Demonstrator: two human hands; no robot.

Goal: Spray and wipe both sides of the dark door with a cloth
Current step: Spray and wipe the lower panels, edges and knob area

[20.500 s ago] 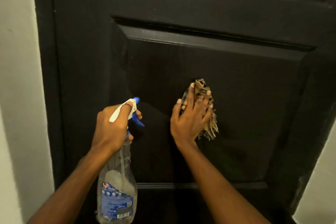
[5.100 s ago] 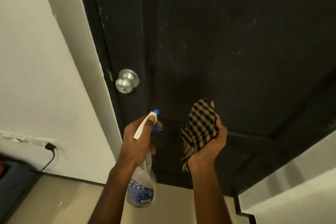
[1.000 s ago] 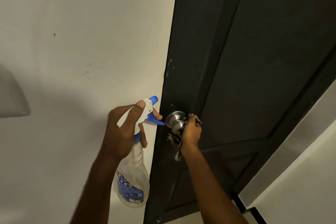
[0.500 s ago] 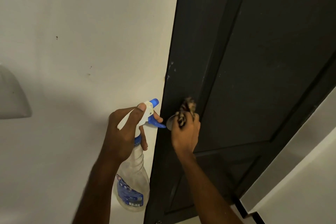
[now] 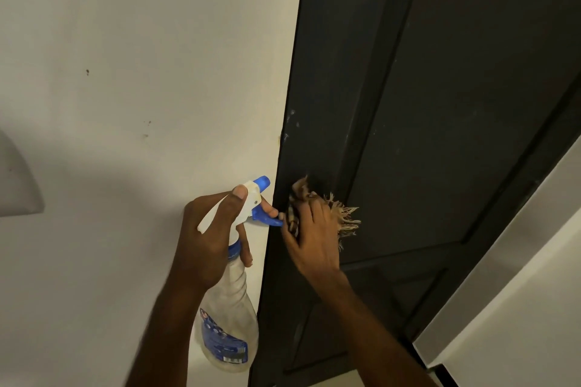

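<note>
Nearest the camera, the left hand [image 5: 213,229] is wrapped round the neck of the spray bottle [image 5: 228,320], thumb along the white head and a finger on the blue trigger, nozzle aimed toward the door's edge. The bottle hangs in front of the pale wall [image 5: 125,72], just beside the door, much as it did a second ago.

Just past it, the right hand [image 5: 311,229] is closed on the checked cloth [image 5: 301,198], pressing it against the dark door [image 5: 440,135] near the left edge, the frayed fringe sticking out to the right of the fingers. This is what has changed: a second ago the silver knob showed above the hand, half a second ago the cloth was bunched over it, and now hand and cloth hide it entirely. The cloth has also shifted from a tight wad to a flatter spread.

That suggests the knob wipe is finishing and the hand is sliding onto the stile around it. Small pale specks remain on the door above the hand, so that strip probably needs a pass. Farther off, the recessed panel runs up and right toward the pale frame [image 5: 518,261].
</note>
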